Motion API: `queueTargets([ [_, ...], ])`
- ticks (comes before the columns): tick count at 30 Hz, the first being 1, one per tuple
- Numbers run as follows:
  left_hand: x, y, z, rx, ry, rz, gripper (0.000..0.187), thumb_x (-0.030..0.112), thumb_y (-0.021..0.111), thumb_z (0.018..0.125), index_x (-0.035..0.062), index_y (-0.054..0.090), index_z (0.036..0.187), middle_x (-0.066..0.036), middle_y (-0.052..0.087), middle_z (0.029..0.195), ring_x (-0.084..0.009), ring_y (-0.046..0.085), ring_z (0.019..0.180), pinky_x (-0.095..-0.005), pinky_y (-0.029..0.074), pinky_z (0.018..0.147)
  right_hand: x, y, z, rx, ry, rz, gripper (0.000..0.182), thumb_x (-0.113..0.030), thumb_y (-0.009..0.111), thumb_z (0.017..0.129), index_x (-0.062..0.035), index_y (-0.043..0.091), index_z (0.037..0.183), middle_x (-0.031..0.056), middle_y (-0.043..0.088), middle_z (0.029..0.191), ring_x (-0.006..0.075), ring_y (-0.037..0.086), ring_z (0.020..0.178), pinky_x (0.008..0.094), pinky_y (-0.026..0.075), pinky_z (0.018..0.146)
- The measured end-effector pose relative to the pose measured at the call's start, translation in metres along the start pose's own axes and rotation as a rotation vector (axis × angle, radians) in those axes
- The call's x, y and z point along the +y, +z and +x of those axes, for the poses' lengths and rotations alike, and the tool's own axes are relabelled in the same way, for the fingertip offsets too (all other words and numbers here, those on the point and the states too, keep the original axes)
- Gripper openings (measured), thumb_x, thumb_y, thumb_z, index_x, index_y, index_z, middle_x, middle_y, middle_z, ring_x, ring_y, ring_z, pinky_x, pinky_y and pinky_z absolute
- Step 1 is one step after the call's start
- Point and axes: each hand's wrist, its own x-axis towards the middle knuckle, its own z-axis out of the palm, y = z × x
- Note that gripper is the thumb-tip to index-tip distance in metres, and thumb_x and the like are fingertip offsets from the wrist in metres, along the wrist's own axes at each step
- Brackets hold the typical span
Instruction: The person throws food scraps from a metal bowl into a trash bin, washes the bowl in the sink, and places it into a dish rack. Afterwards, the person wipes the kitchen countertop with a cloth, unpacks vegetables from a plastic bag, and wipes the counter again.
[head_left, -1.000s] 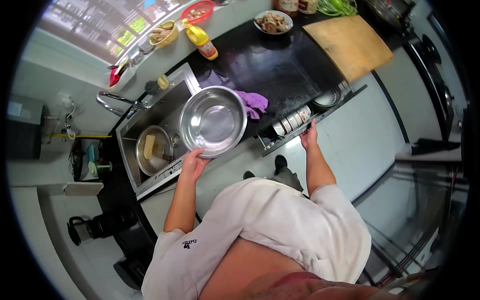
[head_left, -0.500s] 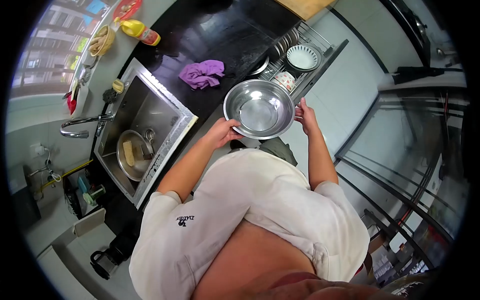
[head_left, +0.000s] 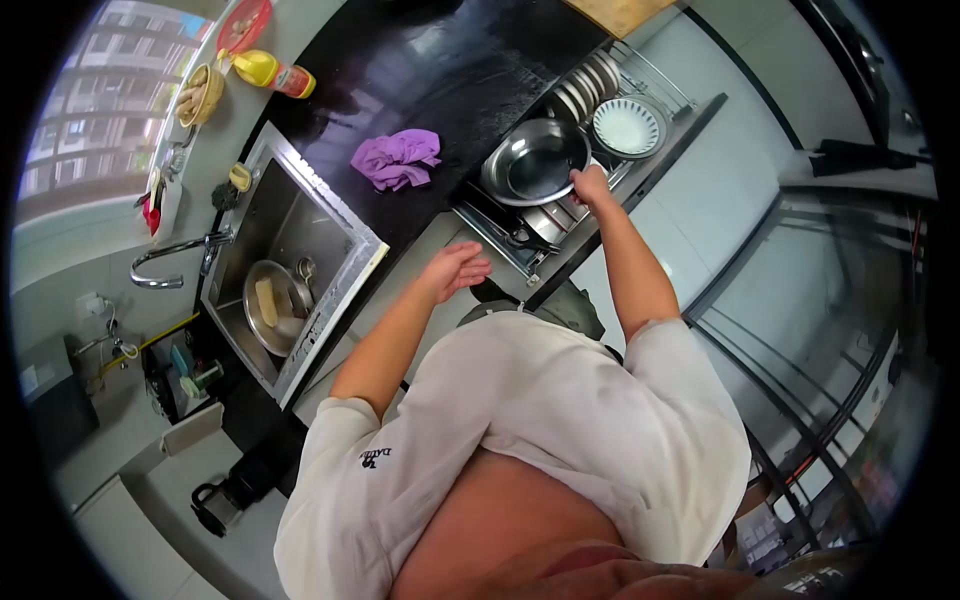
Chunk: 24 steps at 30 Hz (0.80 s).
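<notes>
My right hand [head_left: 590, 185] grips the rim of a shiny metal basin [head_left: 510, 180], which is tilted over the open dish drawer [head_left: 645, 180]. My left hand [head_left: 456, 270] is off the basin, its fingers stretched out in the air between the counter edge and my body. Beside the basin in the drawer are a fluted white bowl [head_left: 626, 127] and a row of upright plates [head_left: 585, 88]. Pan-like metal cookware [head_left: 545, 225] lies at the near end of the drawer, partly hidden by the basin.
A crumpled purple cloth [head_left: 396, 160] lies on the black counter [head_left: 430, 60]. Left of it is the sink [head_left: 325, 205], with another metal basin [head_left: 262, 330] inside. A yellow bottle [head_left: 270, 73] stands near the window. The drawer front juts out over the floor.
The basin has moved from in front of me to over the drawer and tilted. My left hand has let go of it; my right hand still holds its rim.
</notes>
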Motion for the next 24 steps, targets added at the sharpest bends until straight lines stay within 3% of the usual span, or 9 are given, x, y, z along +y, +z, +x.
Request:
queueTargets([
  [4, -0.031, -0.03, -0.022, 0.107, 0.017, -0.06, 0.048, 0.029, 0.06, 0.089, 0.005, 0.043, 0.127, -0.015, 0.06, 0.112, -0.0264, 0.062, 0.1, -0.0362, 0.051, 0.084, -0.007, 0.034, 0.051, -0.044, 0.054, 0.266, 0.019, -0.007, 0.058, 0.084, 0.0097, 0.053, 0.079, 0.013, 0.057, 0.06, 0.0196, 0.054, 0.041, 0.0285, 0.043, 0.034],
  [7, -0.057, -0.047, -0.038, 0.177, 0.015, -0.157, 0.041, 0.028, 0.059, 0.09, 0.0063, 0.047, 0.122, -0.013, 0.061, 0.111, -0.0251, 0.062, 0.1, -0.0359, 0.049, 0.085, -0.011, 0.059, 0.083, -0.117, 0.089, 0.312, 0.023, -0.014, 0.059, 0.09, 0.0074, 0.053, 0.086, 0.012, 0.059, 0.068, 0.0201, 0.058, 0.049, 0.027, 0.047, 0.038],
  [11, -0.081, -0.055, -0.058, 0.266, 0.003, -0.265, 0.038, 0.027, 0.059, 0.09, 0.0059, 0.049, 0.12, -0.015, 0.062, 0.11, -0.0249, 0.063, 0.099, -0.0338, 0.05, 0.084, -0.013, 0.076, 0.087, 0.003, 0.217, 0.407, 0.02, -0.009, 0.063, 0.088, 0.005, 0.051, 0.093, 0.0118, 0.06, 0.078, 0.0202, 0.059, 0.051, 0.0273, 0.048, 0.038],
  [12, -0.084, -0.058, -0.06, 0.283, 0.002, -0.284, 0.038, 0.027, 0.059, 0.09, 0.0056, 0.049, 0.12, -0.015, 0.062, 0.11, -0.0249, 0.063, 0.099, -0.0329, 0.051, 0.082, -0.005, 0.076, 0.092, -0.033, 0.253, 0.404, 0.024, -0.002, 0.06, 0.088, 0.0071, 0.047, 0.106, 0.0144, 0.06, 0.087, 0.0227, 0.062, 0.06, 0.0274, 0.053, 0.045],
  [15, -0.094, -0.064, -0.058, 0.279, -0.012, -0.3, 0.037, 0.025, 0.058, 0.09, 0.0047, 0.05, 0.119, -0.016, 0.062, 0.11, -0.0252, 0.063, 0.099, -0.0327, 0.051, 0.083, 0.023, 0.074, 0.097, -0.122, 0.188, 0.545, 0.035, 0.006, 0.057, 0.086, 0.0077, 0.045, 0.119, 0.0179, 0.058, 0.1, 0.0261, 0.063, 0.07, 0.0286, 0.058, 0.055],
  [16, -0.096, -0.065, -0.057, 0.269, -0.019, -0.294, 0.036, 0.026, 0.058, 0.09, 0.0053, 0.049, 0.118, -0.015, 0.062, 0.11, -0.0247, 0.063, 0.099, -0.0333, 0.05, 0.083, 0.032, 0.072, 0.096, -0.133, 0.21, 0.629, 0.053, 0.011, 0.053, 0.085, 0.0065, 0.032, 0.134, 0.0202, 0.055, 0.107, 0.0295, 0.064, 0.08, 0.0302, 0.059, 0.066],
  [19, -0.09, -0.066, -0.051, 0.242, -0.035, -0.258, 0.034, 0.026, 0.058, 0.09, 0.0066, 0.049, 0.116, -0.013, 0.062, 0.109, -0.0237, 0.061, 0.099, -0.0341, 0.048, 0.085, 0.045, 0.058, 0.082, -0.264, 0.239, 0.703, 0.064, 0.012, 0.051, 0.085, 0.0032, 0.021, 0.141, 0.0211, 0.052, 0.112, 0.0319, 0.062, 0.09, 0.032, 0.058, 0.074],
  [20, -0.085, -0.065, -0.049, 0.239, -0.044, -0.237, 0.033, 0.026, 0.058, 0.09, 0.0065, 0.049, 0.116, -0.013, 0.062, 0.109, -0.0236, 0.062, 0.099, -0.0338, 0.049, 0.085, 0.045, 0.06, 0.079, -0.232, 0.218, 0.736, 0.056, 0.011, 0.052, 0.086, 0.0046, 0.027, 0.135, 0.022, 0.053, 0.112, 0.0328, 0.06, 0.096, 0.0369, 0.055, 0.083],
  [24, -0.069, -0.073, -0.039, 0.207, -0.023, -0.137, 0.033, 0.025, 0.058, 0.091, 0.006, 0.049, 0.116, -0.013, 0.064, 0.105, -0.0224, 0.064, 0.093, -0.0313, 0.051, 0.079, 0.037, 0.097, 0.078, -0.228, 0.01, 0.685, 0.048, 0.011, 0.057, 0.08, -0.0004, 0.04, 0.123, 0.0107, 0.062, 0.098, 0.0214, 0.062, 0.086, 0.0321, 0.053, 0.074],
])
